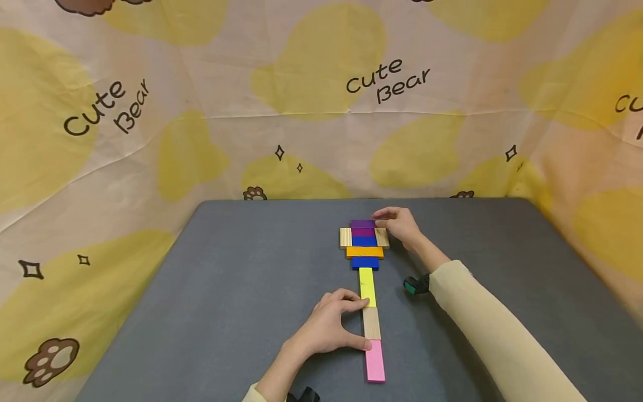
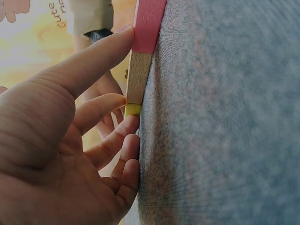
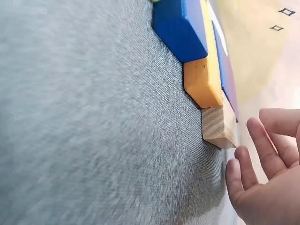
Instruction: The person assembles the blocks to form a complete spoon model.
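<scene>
Wooden blocks lie flat in a long row on the grey table. My left hand (image 1: 329,322) is beside its near part: the thumb touches the pink block (image 1: 375,363) and the index finger the yellow block (image 1: 367,285), with a plain wood block (image 1: 372,324) between these two. At the far end my right hand (image 1: 400,226) has its fingertips by the right ends of the purple block (image 1: 363,224) and the right plain block (image 1: 382,238); contact is hard to tell. In the right wrist view its fingers (image 3: 265,150) look loosely bent, holding nothing.
An orange block (image 1: 364,252) lies crosswise between blue blocks, the nearer blue block (image 1: 365,263) meeting the yellow one. Another plain block (image 1: 345,237) flanks the cluster on the left. The grey tabletop (image 1: 241,296) stretches out on both sides, and a printed cloth (image 1: 311,72) hangs behind.
</scene>
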Tool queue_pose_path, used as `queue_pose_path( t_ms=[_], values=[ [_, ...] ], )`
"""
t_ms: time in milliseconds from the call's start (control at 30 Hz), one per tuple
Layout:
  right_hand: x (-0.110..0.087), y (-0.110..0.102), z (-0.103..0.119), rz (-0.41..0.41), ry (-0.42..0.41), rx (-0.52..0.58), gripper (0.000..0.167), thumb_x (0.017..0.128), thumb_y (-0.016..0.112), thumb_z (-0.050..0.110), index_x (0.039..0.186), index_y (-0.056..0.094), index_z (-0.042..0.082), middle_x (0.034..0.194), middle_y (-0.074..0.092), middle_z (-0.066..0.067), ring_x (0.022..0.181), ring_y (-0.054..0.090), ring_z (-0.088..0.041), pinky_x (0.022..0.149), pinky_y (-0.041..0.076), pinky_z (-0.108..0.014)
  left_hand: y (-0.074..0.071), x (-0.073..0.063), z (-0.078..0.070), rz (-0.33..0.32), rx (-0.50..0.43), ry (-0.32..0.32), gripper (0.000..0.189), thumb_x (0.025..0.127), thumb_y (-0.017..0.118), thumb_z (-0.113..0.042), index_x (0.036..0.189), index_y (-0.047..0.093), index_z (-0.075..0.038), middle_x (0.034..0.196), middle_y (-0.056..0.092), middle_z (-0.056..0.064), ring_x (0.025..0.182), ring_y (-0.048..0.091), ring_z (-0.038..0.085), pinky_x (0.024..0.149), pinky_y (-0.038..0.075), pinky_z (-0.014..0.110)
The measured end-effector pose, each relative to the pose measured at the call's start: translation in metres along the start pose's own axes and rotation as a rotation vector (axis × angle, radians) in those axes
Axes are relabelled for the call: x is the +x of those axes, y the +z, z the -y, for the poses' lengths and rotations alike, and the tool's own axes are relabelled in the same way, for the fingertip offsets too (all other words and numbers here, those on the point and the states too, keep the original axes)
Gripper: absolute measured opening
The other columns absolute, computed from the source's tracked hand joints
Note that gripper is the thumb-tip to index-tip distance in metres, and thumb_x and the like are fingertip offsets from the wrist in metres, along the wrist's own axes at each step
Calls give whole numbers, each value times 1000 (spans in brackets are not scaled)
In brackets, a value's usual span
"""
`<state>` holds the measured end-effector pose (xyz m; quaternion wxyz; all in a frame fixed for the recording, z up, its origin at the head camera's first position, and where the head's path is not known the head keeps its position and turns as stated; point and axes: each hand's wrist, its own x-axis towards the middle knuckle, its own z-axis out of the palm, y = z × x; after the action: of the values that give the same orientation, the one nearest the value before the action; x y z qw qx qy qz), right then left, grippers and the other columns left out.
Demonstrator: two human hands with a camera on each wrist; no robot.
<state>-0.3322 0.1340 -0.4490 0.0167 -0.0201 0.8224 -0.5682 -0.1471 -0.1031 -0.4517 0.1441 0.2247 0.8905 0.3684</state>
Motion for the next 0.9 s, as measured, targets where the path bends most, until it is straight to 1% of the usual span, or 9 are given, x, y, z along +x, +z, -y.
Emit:
queue_pose_path(
  t_ms=[67,133,300,400,600,733,900],
  values=[
    [-6,-3,1,-19,-1,-14,25,95,63,7,118,67,-1,118,64,-15,110,55,-32,102,38,-50,0,0,0,-1,0,-2,76,68,88,-51,135,62,-28,120,51,-14,110,42,17,93,41,43],
    [-12,-5,2,-34,-5,-40,24,95,63,7,117,67,-2,116,64,-16,107,55,-32,100,40,-49,-1,0,0,-5,0,0,76,68,88,-51,136,62,-28,121,51,-13,111,41,18,93,41,44],
    [-32,-11,4,-46,-46,-154,20,96,63,7,113,68,-2,110,65,-14,98,57,-31,87,48,-47,-1,-1,0,-17,4,-4,76,67,88,-50,136,62,-28,121,51,-13,112,41,18,93,41,44],
    [-47,-14,6,-41,-65,-205,19,95,63,6,112,68,-2,109,65,-14,94,57,-30,84,50,-44,-1,-1,-1,-17,2,-12,76,67,88,-49,136,62,-28,121,51,-12,112,41,18,92,42,44],
    [-83,-19,7,3,-48,-198,22,95,64,8,114,67,-1,108,65,-13,94,56,-30,82,51,-40,0,0,-2,-8,8,-9,76,68,87,-50,136,62,-28,121,51,-12,111,41,19,93,42,44],
    [-106,-25,7,10,-31,-203,22,94,66,10,114,68,1,107,65,-11,95,56,-30,80,50,-39,1,0,-3,-4,5,-7,77,68,87,-51,137,61,-27,120,51,-12,111,41,18,92,42,44],
    [-129,-36,4,-32,-53,-264,21,93,67,10,112,69,3,109,65,-10,101,57,-30,83,49,-45,1,-1,-3,2,3,1,76,69,87,-50,137,61,-28,120,51,-13,112,41,19,93,42,44]
  ],
)
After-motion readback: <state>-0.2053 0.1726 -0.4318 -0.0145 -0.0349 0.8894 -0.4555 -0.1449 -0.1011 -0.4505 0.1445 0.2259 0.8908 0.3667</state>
